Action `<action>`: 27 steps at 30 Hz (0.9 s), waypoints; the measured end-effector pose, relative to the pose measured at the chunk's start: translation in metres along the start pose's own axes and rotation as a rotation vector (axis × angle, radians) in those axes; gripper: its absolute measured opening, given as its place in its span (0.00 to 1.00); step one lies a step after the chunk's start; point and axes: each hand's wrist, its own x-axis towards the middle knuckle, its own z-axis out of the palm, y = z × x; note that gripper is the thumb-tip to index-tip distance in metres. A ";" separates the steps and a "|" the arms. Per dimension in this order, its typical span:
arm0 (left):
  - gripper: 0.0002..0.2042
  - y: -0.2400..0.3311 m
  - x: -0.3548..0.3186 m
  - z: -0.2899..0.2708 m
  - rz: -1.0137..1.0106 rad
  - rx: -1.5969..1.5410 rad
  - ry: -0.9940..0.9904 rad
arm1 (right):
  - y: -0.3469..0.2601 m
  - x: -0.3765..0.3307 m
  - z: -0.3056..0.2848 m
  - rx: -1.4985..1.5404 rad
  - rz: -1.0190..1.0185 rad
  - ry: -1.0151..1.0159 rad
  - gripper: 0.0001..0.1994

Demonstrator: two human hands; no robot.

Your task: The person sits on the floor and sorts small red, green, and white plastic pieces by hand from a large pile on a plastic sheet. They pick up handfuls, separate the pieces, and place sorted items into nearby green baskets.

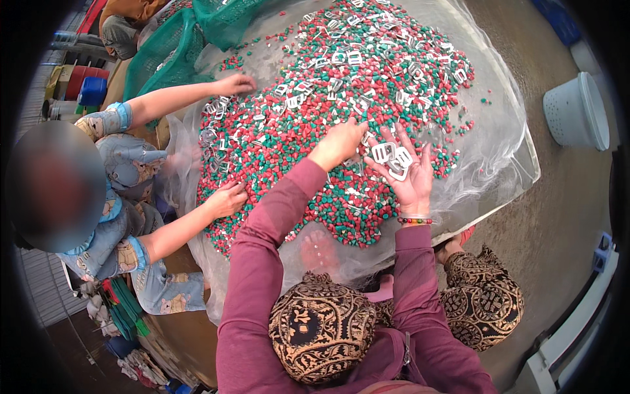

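My right hand (413, 184) is turned palm up with its fingers spread, and a few white plastic slide buckles (392, 157) rest on its palm and fingers. To its left, my left hand (338, 143) reaches into a wide heap of small red and green chips (315, 164), its fingers drawn together at the tips. Whatever lies between those fingertips, if anything, is hidden. More white buckles (338, 58) are scattered through the heap, mostly toward its far side. The heap lies on a translucent plastic sheet (485, 85).
A co-worker's hands (230, 197) touch the heap's left side. Green mesh bags (164, 59) stand at the far left, with a blue container (92, 90) beyond them. A pale perforated bucket (571, 111) is on the floor at right. The sheet has a raised edge (535, 157).
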 end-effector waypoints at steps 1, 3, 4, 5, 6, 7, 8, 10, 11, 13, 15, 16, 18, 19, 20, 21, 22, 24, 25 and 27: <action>0.32 -0.001 -0.014 0.011 0.018 0.031 0.050 | 0.002 0.000 0.000 0.006 0.006 -0.006 0.37; 0.27 -0.004 -0.026 0.008 0.032 0.048 -0.007 | -0.002 0.001 -0.003 0.041 0.010 -0.001 0.37; 0.26 -0.009 -0.031 0.005 0.005 -0.045 0.040 | -0.005 -0.001 -0.009 0.059 0.010 0.006 0.37; 0.26 -0.015 -0.039 0.001 -0.024 -0.138 0.088 | -0.010 -0.003 -0.018 0.059 0.022 -0.044 0.36; 0.25 -0.021 -0.048 -0.006 -0.054 -0.230 0.139 | -0.014 -0.007 -0.023 0.070 0.003 -0.019 0.29; 0.25 -0.019 -0.056 -0.019 -0.074 -0.275 0.254 | -0.020 -0.009 -0.034 0.081 -0.022 -0.112 0.26; 0.30 -0.022 -0.062 -0.025 -0.003 -0.294 0.390 | -0.028 -0.011 -0.044 0.090 -0.049 -0.205 0.22; 0.30 -0.023 -0.073 -0.048 -0.202 -0.714 0.239 | -0.036 -0.016 -0.051 -0.044 -0.088 -0.034 0.18; 0.29 -0.043 -0.071 -0.037 -0.163 -0.951 0.220 | -0.039 -0.017 -0.052 -0.118 -0.060 0.039 0.18; 0.21 -0.059 -0.076 -0.020 -0.144 -1.571 0.179 | -0.026 -0.013 -0.013 -0.260 -0.122 0.417 0.19; 0.15 -0.052 -0.075 -0.012 -0.059 -1.950 0.138 | -0.019 -0.010 0.013 -0.325 -0.164 0.619 0.17; 0.12 -0.042 -0.072 -0.012 -0.022 -2.050 0.104 | -0.024 -0.009 0.005 -0.366 -0.116 0.472 0.16; 0.13 -0.036 -0.057 -0.008 -0.042 -2.131 0.002 | -0.046 0.000 -0.022 -0.436 -0.009 0.181 0.13; 0.15 -0.038 -0.048 -0.008 -0.104 -1.900 -0.010 | -0.049 0.011 -0.017 -0.687 0.033 0.115 0.09; 0.17 -0.036 -0.040 -0.004 -0.162 -1.669 -0.022 | -0.055 0.020 -0.011 -1.047 0.088 0.232 0.09; 0.19 -0.022 -0.032 -0.009 -0.141 -1.211 0.016 | -0.058 0.032 -0.009 -1.516 0.025 0.304 0.10; 0.21 -0.009 -0.029 -0.019 -0.121 -0.748 0.060 | -0.054 0.043 -0.003 -1.984 -0.042 0.358 0.11; 0.22 -0.012 -0.017 0.014 -0.144 -0.135 0.246 | -0.038 0.060 0.012 -2.264 -0.177 0.308 0.13; 0.21 -0.015 -0.014 0.018 -0.135 -0.080 0.198 | -0.036 0.068 0.018 -2.404 -0.262 0.285 0.14; 0.20 -0.022 -0.008 0.015 -0.109 -0.112 0.190 | -0.041 0.093 0.019 -2.418 -0.362 0.131 0.14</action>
